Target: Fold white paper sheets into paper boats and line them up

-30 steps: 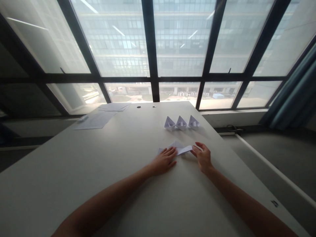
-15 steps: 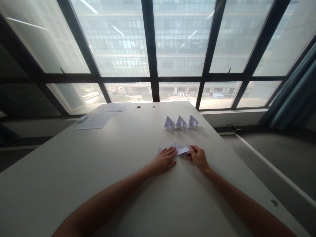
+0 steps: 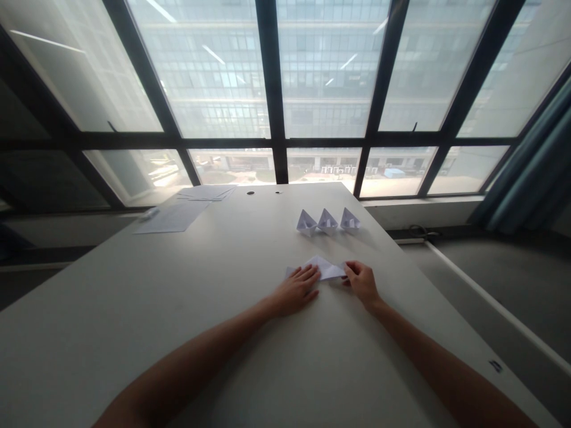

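A partly folded sheet of white paper (image 3: 329, 271) lies on the white table between my hands, with a peak pointing away from me. My left hand (image 3: 298, 289) rests flat on its left part, fingers stretched out and covering some of it. At the right end, my right hand (image 3: 360, 280) pinches the corner of the paper between thumb and fingers. Just beyond stand three folded paper boats in a row: a left boat (image 3: 306, 223), a middle boat (image 3: 328, 222) and a right boat (image 3: 350, 221).
Sheets of paper (image 3: 173, 216) lie at the table's far left, with a small clear object (image 3: 149, 214) at their edge. Two round holes, one of them a dark grommet (image 3: 250, 192), sit near the far edge. Large windows rise behind the table (image 3: 214, 255).
My right hand has shifted slightly right, and the paper's right flap now looks flatter and more spread out. My left hand stays in place on the paper.
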A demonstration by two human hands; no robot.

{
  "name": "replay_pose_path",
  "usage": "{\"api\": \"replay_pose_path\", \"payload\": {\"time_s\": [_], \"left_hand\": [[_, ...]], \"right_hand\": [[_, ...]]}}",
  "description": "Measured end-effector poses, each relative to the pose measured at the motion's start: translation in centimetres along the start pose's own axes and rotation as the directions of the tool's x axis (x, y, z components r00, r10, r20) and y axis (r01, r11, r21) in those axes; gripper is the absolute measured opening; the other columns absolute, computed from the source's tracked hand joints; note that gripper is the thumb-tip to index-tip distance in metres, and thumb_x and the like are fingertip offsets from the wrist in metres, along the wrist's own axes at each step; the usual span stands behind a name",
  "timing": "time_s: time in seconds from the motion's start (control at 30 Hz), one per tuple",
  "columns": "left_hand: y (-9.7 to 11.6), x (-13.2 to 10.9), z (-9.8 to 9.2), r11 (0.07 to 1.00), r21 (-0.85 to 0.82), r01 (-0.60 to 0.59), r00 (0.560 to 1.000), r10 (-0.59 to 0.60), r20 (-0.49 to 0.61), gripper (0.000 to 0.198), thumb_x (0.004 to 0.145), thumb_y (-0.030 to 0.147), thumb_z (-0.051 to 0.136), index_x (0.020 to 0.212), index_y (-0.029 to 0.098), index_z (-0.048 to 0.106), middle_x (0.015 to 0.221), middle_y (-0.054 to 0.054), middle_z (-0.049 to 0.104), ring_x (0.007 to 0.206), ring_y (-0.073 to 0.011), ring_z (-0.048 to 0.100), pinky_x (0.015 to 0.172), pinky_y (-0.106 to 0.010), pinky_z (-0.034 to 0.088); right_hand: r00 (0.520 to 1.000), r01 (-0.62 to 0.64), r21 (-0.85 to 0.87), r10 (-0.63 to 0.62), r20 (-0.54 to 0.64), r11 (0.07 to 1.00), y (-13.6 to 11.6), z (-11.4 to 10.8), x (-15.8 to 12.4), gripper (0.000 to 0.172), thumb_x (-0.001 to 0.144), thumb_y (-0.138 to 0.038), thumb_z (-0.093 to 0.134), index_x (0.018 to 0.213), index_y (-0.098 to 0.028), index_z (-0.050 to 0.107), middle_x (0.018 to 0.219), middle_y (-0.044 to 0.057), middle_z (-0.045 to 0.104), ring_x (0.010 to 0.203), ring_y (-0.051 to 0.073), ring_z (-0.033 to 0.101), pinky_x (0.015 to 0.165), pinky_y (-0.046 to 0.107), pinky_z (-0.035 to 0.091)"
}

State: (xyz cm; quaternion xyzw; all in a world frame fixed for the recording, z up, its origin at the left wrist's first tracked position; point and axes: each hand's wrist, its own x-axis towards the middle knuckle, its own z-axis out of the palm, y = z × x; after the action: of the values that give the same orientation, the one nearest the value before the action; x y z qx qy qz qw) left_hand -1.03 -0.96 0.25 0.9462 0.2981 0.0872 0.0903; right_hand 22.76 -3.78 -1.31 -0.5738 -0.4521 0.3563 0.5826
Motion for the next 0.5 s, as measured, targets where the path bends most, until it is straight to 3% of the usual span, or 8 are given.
{"api": "replay_pose_path", "payload": {"time_s": [0.17,0.33,0.5], "left_hand": [[-0.1,0.01,0.14,1.0,-0.003,-0.01,1.0,0.009,-0.01,0.058,0.101,0.047,0.035,0.153,0.022,0.031,0.16,-0.01,0.024,0.148,-0.0259,0.02,0.12,-0.048,0.02],[-0.04,0.04,0.13,1.0,0.003,-0.004,1.0,0.004,-0.007,0.057,0.101,0.047,0.036,0.152,0.021,0.032,0.159,-0.01,0.025,0.148,-0.0255,0.02,0.12,-0.047,0.02],[0.04,0.03,-0.03,1.0,-0.009,-0.005,1.0,0.005,-0.009,0.057,0.101,0.046,0.036,0.152,0.022,0.032,0.159,-0.01,0.026,0.148,-0.0253,0.02,0.12,-0.047,0.019]], "right_hand": [[0.996,0.085,-0.161,-0.085,0.007,0.983,0.65,-0.36,0.19,0.034,0.078,-0.038,0.06,0.101,-0.013,0.067,0.08,0.009,0.073,0.061,0.022,0.068,0.051,0.031,0.055],[0.963,0.257,-0.388,-0.269,0.026,0.885,0.79,-0.67,0.41,0.025,0.079,-0.034,0.058,0.089,-0.015,0.07,0.081,0.009,0.073,0.073,0.022,0.067,0.073,0.034,0.053],[0.95,0.3,-0.486,-0.301,0.08,0.821,0.49,-0.82,0.24,0.02,0.081,-0.032,0.056,0.081,-0.018,0.069,0.078,0.006,0.072,0.071,0.02,0.064,0.072,0.032,0.05]]}}
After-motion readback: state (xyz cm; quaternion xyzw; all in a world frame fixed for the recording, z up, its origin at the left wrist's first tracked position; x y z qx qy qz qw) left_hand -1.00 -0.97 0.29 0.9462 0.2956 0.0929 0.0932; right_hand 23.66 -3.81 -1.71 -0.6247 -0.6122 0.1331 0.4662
